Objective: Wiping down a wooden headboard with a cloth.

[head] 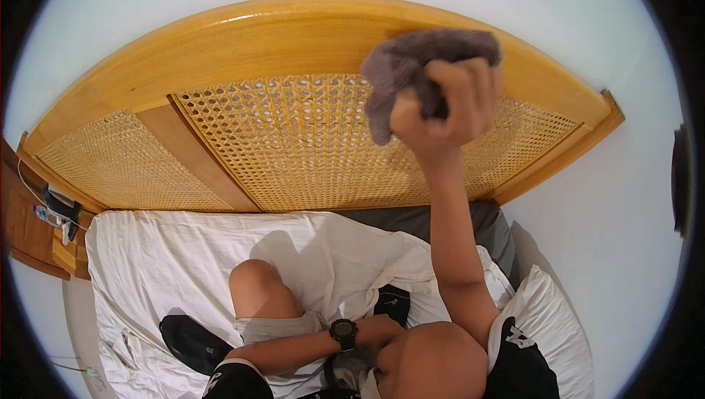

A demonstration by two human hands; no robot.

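Note:
My right hand [454,104] grips a bunched greyish-purple cloth [394,63], blurred as if in motion. The cloth lies over the top wooden rail [308,35] of an arched headboard, right of its middle. Below that rail is the woven cane panel [286,140], which the hand partly covers. My left hand [380,330], with a black watch [343,333] on its wrist, rests low by my bent right leg [435,357]. Its fingers are mostly hidden behind the leg, so whether they hold anything does not show.
A rumpled white sheet [193,256] covers the bed under me. At the right are a dark grey fabric piece [493,228] and a white pillow [556,327]. Left of the bed, a wooden surface [25,223] bears a bottle [41,213] and a cable. A wall [600,223] stands at right.

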